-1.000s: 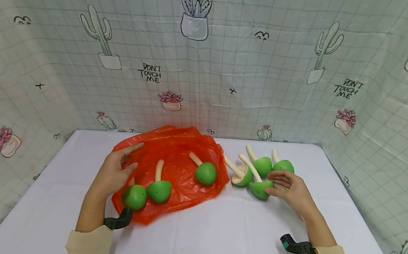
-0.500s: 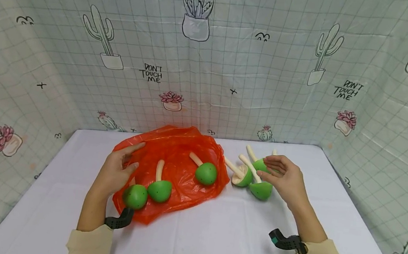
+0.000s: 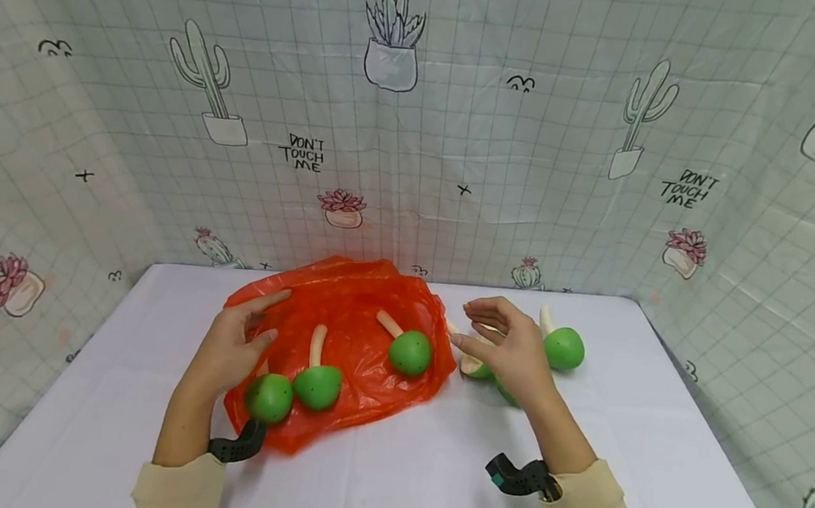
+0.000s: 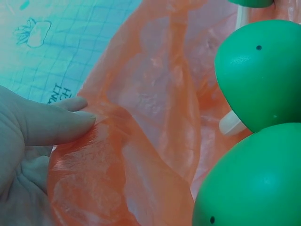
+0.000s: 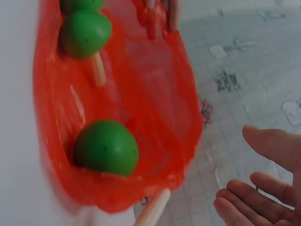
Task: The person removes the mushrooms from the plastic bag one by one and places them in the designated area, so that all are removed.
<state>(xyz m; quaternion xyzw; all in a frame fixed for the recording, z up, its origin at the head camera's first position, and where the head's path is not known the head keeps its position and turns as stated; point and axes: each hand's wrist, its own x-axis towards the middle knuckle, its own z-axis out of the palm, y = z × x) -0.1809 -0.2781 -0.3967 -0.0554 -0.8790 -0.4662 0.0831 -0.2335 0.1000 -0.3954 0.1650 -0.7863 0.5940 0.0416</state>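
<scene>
Toy mushrooms with green caps and cream stems lie on a white table. My left hand (image 3: 227, 347) is at the left side of a red plastic bag (image 3: 367, 273), thumb on the inside, gripping its rim. Three of them rest in the bag: a left mushroom (image 3: 269, 397), one beside it with its stem up (image 3: 318, 386), and a right mushroom (image 3: 410, 352). Past the bag's right edge, my right hand (image 3: 516, 359) hovers with thumb and fingers apart, holding nothing, partly hiding the mushrooms below. One loose mushroom (image 3: 564, 349) shows fully to its right.
Behind the table hangs a pale grid-patterned cloth (image 3: 421, 138) printed with cacti, which also closes off both sides. The white table (image 3: 411, 489) extends in front of the bag. Black camera mounts sit on both wrists.
My right hand has moved left across the loose mushrooms, from the rightmost ones to near the bag's right edge. My left hand and the bag stay where they were.
</scene>
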